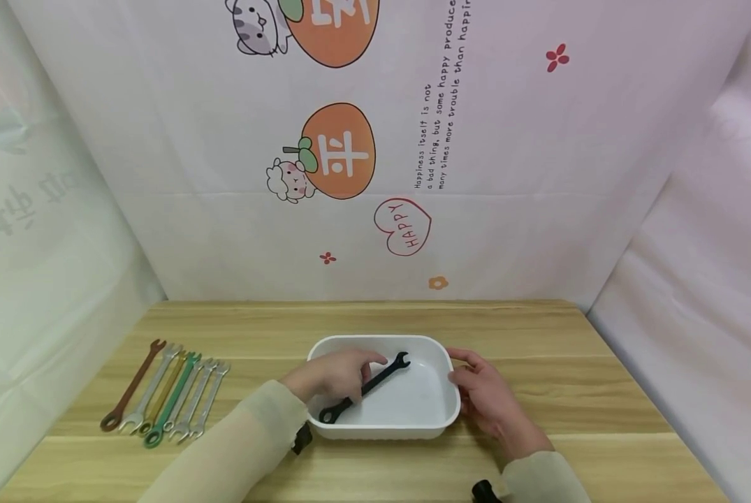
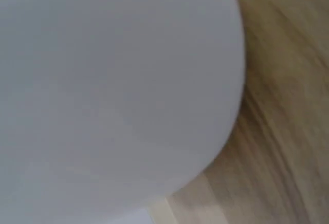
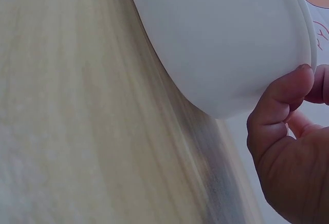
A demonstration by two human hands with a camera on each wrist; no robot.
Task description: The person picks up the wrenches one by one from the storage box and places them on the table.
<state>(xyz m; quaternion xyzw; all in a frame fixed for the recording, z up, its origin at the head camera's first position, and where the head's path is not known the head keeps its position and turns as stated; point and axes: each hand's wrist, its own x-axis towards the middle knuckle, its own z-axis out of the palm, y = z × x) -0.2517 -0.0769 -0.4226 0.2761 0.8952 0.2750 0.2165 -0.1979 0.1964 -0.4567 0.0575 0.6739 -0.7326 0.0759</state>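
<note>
A white rectangular plastic tub [image 1: 384, 434] sits on the wooden table, its wall [image 2: 118, 95] filling most of the left wrist view. My left hand [image 1: 340, 376] reaches inside it and grips a black wrench [image 1: 381, 377] around the handle. The wrench lies slantwise, ring end toward the near left, open end toward the far right. My right hand [image 1: 487, 395] holds the tub's right side. In the right wrist view its bent thumb [image 3: 285, 93] touches the outer wall near the rim; the other fingers are partly hidden.
To the left, several wrenches lie side by side on the wooden table [image 1: 256, 335]: a reddish-brown wrench [image 1: 135, 384], a green wrench [image 1: 175, 398], a gold one and silver ones. A white printed curtain [image 1: 501, 209] stands behind the table, with white cloth at both sides.
</note>
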